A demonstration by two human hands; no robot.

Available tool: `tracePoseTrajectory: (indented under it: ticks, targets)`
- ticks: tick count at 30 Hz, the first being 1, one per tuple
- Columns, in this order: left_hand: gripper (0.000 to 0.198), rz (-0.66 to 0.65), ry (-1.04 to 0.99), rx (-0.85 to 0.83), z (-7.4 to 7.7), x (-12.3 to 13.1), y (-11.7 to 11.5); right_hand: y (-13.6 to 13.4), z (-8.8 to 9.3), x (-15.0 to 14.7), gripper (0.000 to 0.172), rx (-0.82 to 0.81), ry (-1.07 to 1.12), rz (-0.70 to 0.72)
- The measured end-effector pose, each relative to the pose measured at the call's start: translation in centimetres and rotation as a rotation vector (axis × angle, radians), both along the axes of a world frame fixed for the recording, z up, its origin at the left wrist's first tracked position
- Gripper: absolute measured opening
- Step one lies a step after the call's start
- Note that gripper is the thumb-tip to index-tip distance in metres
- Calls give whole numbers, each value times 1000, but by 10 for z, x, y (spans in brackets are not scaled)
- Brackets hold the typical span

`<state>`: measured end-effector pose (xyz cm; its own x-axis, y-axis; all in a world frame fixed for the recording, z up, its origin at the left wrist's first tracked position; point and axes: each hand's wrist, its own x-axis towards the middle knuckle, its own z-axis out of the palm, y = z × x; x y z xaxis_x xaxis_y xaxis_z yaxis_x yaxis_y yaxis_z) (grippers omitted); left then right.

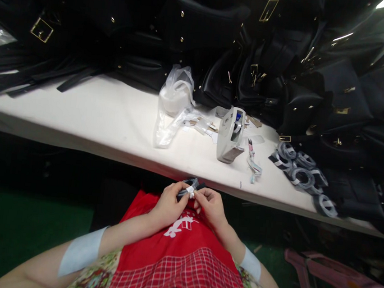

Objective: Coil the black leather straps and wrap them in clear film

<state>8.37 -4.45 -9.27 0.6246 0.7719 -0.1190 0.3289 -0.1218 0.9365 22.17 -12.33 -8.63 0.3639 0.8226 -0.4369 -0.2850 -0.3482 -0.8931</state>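
Observation:
Just in front of the table's near edge, above my red apron, both hands meet at a coiled dark strap (191, 181) with a white band around it. My left hand (172, 202) grips the coil from the left, thumb against the white band. The fingers of my right hand (210, 204) are pinched together at the band's right side; they touch the coil, and a short black end of the strap sticks out above them. Several similar coiled straps (302, 177) with white bands lie in a group at the right of the table.
On the white table (112, 123) stand a tape dispenser (226, 136), small thread snips (251, 149) and a clear plastic bag (176, 97) holding something white. Black handbags (203, 27) with gold fittings are piled along the back. A pink plastic stool (345, 278) is at the lower right.

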Motion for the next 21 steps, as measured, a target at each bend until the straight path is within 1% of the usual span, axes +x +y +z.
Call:
tracePoseTrajectory:
  ticks: [3, 9, 13, 17, 19, 21]
  targets:
    - [11, 14, 25, 26, 1, -1, 0, -1, -2, -1, 34, -69, -49, 4]
    - [14, 29, 52, 56, 1, -2, -1, 1, 1, -2, 39, -156, -122, 9]
    - [13, 64, 0, -18, -1, -2, 1, 2, -1, -1, 39, -188, -83, 57]
    - [20, 175, -62, -148, 2, -2, 5, 1, -5, -1, 31, -204, 16, 138]
    - [22, 186, -91, -159, 6, -2, 6, -2, -5, -1, 28, -202, 73, 161]
    - [22, 169, -107, -148, 8, -2, 6, -5, -4, 0, 28, -190, 108, 159]
